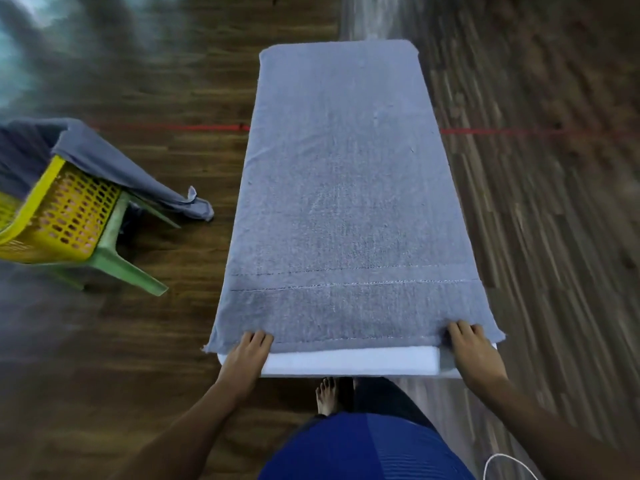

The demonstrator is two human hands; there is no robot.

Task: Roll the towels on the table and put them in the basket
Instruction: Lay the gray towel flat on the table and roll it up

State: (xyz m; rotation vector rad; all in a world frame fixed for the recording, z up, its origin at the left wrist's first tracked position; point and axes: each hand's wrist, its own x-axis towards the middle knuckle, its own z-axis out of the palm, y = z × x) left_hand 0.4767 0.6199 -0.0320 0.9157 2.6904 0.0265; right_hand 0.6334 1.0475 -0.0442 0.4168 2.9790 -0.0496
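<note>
- Towel (346, 188) is spread flat along the narrow white table (346, 363). It covers nearly the whole top, and a bare strip is left at the near edge.
- Handling is judged soft, limp and light. The terry is grippy, so little slip is expected, but the roll is likely to skew if the hem is fed unevenly.
- Best hold is judged to be the near hem at both corners, rolled away from the body.
- Left hand (246, 356) is placed at the near left corner. Its fingers (258, 337) are held together and bent, with the tips on the hem. The thumb is hidden, so a pinch cannot be confirmed.
- Right hand (475, 353) is placed at the near right corner, fingers (464, 330) together on top. The cloth is puckered beside the index finger, so a pinch is judged likely.
- Basket (59, 216) is set well apart to the left on a green stool (114, 258), with another towel (104, 161) draped over it.
</note>
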